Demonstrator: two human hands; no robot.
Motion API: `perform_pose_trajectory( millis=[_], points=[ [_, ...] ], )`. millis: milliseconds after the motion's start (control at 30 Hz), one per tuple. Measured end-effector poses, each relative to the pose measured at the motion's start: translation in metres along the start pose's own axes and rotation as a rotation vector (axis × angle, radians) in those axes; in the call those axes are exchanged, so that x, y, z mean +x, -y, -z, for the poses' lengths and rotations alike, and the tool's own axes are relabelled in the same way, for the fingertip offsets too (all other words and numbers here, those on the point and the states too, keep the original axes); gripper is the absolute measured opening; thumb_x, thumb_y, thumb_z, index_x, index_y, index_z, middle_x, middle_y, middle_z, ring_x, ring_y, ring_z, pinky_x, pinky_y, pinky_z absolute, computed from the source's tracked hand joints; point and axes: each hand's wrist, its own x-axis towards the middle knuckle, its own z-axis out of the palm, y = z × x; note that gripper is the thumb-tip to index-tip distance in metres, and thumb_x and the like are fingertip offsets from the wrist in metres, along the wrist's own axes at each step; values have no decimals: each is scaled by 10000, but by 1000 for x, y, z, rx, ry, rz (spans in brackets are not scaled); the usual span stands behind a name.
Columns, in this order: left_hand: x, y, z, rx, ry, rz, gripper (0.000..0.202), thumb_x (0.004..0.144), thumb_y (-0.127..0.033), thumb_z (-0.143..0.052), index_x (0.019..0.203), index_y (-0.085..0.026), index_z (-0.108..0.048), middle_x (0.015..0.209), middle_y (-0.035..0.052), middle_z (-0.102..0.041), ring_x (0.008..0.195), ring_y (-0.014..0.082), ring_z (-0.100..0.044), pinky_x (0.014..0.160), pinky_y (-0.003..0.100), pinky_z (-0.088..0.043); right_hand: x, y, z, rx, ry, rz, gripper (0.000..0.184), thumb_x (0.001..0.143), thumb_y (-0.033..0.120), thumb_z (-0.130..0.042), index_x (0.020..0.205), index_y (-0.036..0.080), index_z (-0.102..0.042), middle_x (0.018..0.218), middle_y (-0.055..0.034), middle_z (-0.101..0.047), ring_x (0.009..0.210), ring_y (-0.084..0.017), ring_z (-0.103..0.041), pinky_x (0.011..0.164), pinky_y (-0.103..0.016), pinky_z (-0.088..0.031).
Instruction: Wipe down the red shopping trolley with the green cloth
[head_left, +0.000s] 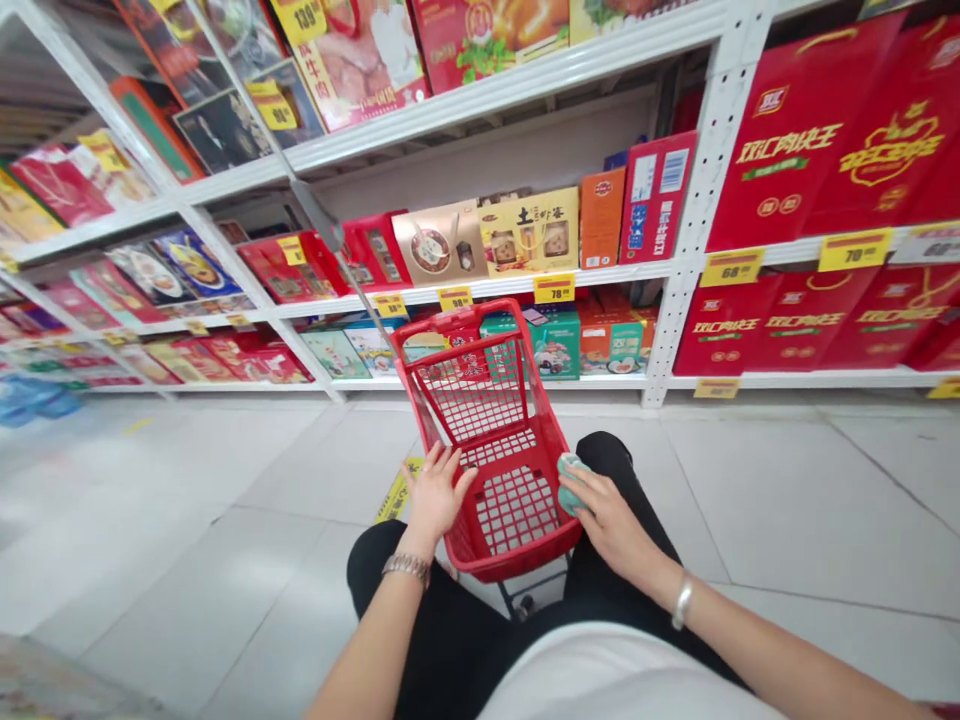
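A small red plastic shopping cart (514, 572) stands between my knees, its grid basket bare inside. My right hand (604, 508) presses a pale green cloth (572, 482) against the cart's right rim. At the left rim, my left hand (436, 490) has its fingers spread and holds nothing; whether it touches the rim I cannot tell. The cart's handle (459, 318) rises at the far end, near the shelves.
White shelving (660, 383) with boxed goods runs along the back. Red gift boxes (780, 160) fill its right side. A thin pole (322, 215) slants down toward the cart. Blue-wrapped bottles (37, 398) sit on the tiled floor (285, 500) at far left.
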Motion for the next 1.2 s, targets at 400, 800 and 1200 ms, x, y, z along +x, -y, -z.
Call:
perform_pose_trajectory(
  millis=[400,800,1200],
  points=[
    [-8,-67,-6,108,-5,-53,675,956,-659,-328,1379,-220,-617,1439,182,-583,1432,434,-387,1172,725,-122,108,-85,11,28,-37,-141,514,698,-4,-536,1102,211,-770,1274,-97,-700,1213,-252,-640,1112,-476,-456],
    [5,-87,-11,65,34,18,722,960,-659,-310,1440,-174,-547,1474,212,-537,1428,451,-389,1148,763,-117,43,-18,-28,-29,-38,-157,475,841,76,-509,1252,215,-703,1351,-120,-653,1269,-273,-600,1055,-483,-490],
    [-6,-26,8,-274,-244,29,454,1022,-400,-318,1322,-230,-614,1350,103,-664,1289,243,-570,1180,537,-333,96,-91,-17,-144,50,-118,435,757,72,-511,1071,219,-775,1228,-121,-719,1202,-283,-644,1051,-457,-496]
  ],
)
